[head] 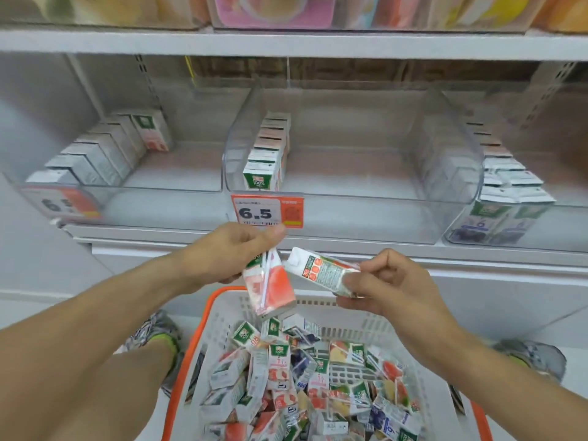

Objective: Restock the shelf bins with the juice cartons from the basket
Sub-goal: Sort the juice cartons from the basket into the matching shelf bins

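Observation:
My left hand (237, 251) pinches the top of a pink-and-white juice carton (273, 289) that hangs down over the basket. My right hand (389, 283) grips a second carton (321, 268), held sideways with its white end pointing left, almost touching the first. Both are above the white basket with an orange rim (222, 316), which holds several mixed juice cartons (305, 380). Straight ahead, the clear middle shelf bin (350, 198) holds one row of pink cartons (269, 154) along its left side.
A left bin (165, 186) holds a row of cartons (105, 151). A right bin (458, 230) holds cartons with purple labels (506, 192). A 6.5 price tag (267, 209) hangs on the shelf edge. Shoes (156, 332) stand beside the basket on the floor.

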Demonstrator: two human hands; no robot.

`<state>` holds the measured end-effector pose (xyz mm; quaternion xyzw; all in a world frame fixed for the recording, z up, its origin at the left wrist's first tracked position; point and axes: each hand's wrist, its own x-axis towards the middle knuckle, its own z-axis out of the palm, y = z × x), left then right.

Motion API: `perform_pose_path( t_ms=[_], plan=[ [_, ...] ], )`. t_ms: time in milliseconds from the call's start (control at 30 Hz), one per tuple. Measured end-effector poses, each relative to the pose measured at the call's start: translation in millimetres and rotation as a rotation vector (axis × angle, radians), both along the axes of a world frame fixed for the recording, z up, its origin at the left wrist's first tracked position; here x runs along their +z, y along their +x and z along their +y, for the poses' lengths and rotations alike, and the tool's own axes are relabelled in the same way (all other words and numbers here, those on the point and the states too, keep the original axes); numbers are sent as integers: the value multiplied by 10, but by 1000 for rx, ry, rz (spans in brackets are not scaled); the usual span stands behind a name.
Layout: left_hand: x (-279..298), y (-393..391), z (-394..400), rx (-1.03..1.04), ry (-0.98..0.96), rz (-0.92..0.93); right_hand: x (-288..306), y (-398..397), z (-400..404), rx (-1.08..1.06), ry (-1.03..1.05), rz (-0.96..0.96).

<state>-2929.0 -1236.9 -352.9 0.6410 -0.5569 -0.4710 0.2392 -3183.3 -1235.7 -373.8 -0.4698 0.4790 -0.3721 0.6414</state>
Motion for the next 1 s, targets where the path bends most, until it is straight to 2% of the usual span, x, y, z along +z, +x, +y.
perform_pose_path(
  t_ms=[133, 300, 400, 500, 567, 633, 700, 733, 867, 1000],
  plan=[
    [70, -98, -15, -84, 2, 78, -7, 37, -70, 35, 173, -193],
    [146, -52, -9, -170, 17, 177, 35, -13, -180, 158, 297, -286],
    [178, -10, -9, -230, -14, 213, 24, -35, -223, 236, 324, -322],
    [193, -32, 1, -247, -107, 155, 23, -50, -240, 332, 284, -322],
    [205, -44, 20, -234, -161, 106, 49, -72, -253, 424, 200, -257],
    [227, -50, 47, -227, -192, 76, 72, -102, -286, 526, -5, -14],
    [235, -65, 68, -236, -192, 53, 116, -96, -324, 510, -235, 259],
    [237, -72, 76, -235, -186, 48, 138, -92, -349, 497, -303, 315],
    [249, -80, 112, -193, -208, 38, 193, -88, -386, 570, -454, 376],
    [334, -12, 142, -15, -303, 97, 262, -87, -424, 403, -425, 323]
  ],
)
